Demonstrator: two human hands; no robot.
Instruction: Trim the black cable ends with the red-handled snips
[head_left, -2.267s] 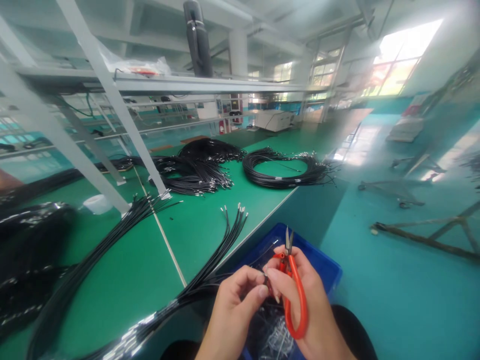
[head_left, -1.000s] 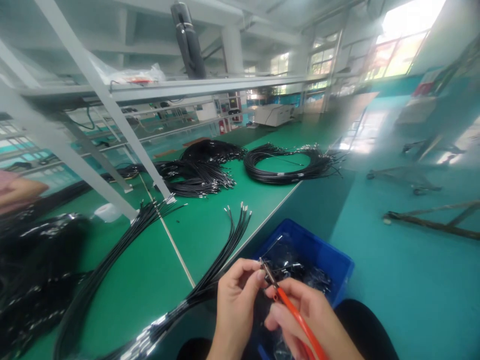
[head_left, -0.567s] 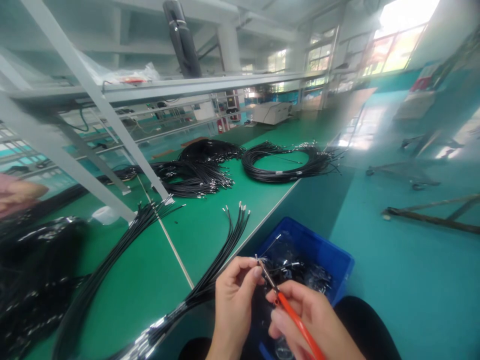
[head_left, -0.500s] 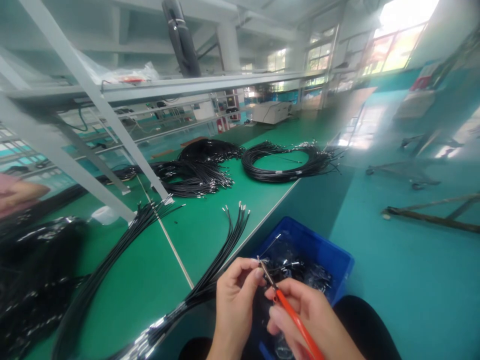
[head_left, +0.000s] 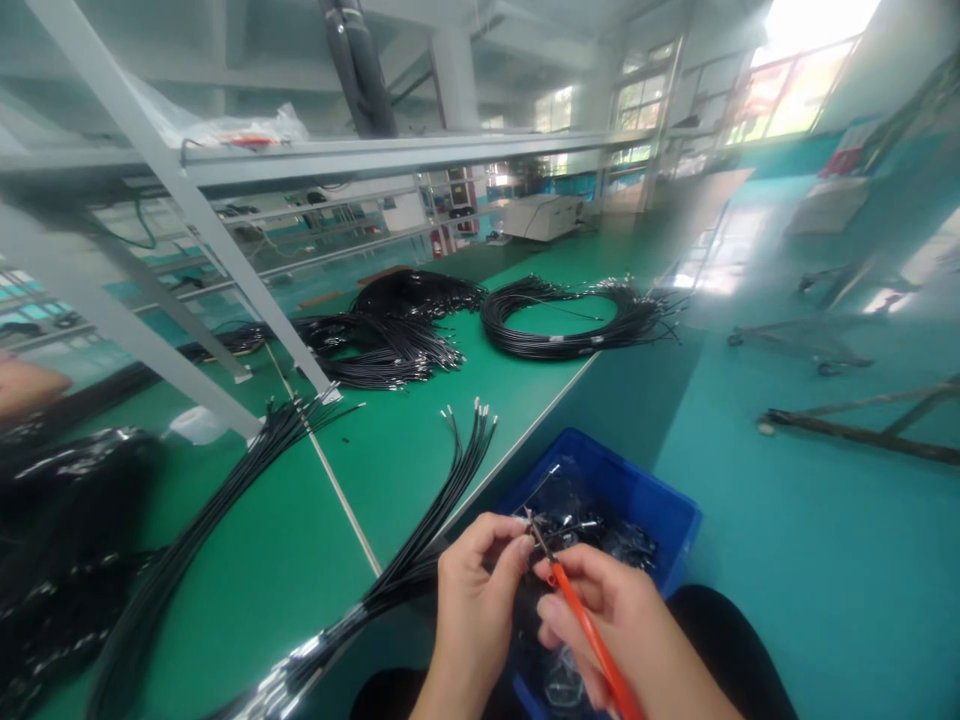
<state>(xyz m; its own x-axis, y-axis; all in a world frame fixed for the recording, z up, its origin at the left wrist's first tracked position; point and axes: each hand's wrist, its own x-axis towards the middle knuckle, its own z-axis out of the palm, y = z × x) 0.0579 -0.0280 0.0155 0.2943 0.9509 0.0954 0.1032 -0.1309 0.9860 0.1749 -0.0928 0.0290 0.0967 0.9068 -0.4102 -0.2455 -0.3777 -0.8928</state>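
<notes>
My left hand [head_left: 476, 590] is closed in a pinch, thumb against forefinger, on the end of a thin black cable [head_left: 530, 527]; most of that end is hidden by the fingers. Wrapped in my right hand [head_left: 600, 610] is an orange-handled tool [head_left: 592, 630] with a slim dark metal tip, whose exact kind I cannot make out. Its tip touches or nearly touches the cable end at the left fingertips. Both hands are held over the near side of a blue bin [head_left: 637, 465] holding dark cables and clear plastic bags.
A bundle of black cables [head_left: 405, 555] with metal ends crosses the green table [head_left: 300, 530] beside my left hand. Coiled cables [head_left: 555, 345] and more cable piles [head_left: 390, 350] lie farther back. Shelf posts [head_left: 255, 290] rise at left, near another person's arm [head_left: 30, 388].
Both hands have shifted very slightly to the right in the picture, with the tool tip still at the cable end. At the left edge, the other person's arm has moved farther out of view.
</notes>
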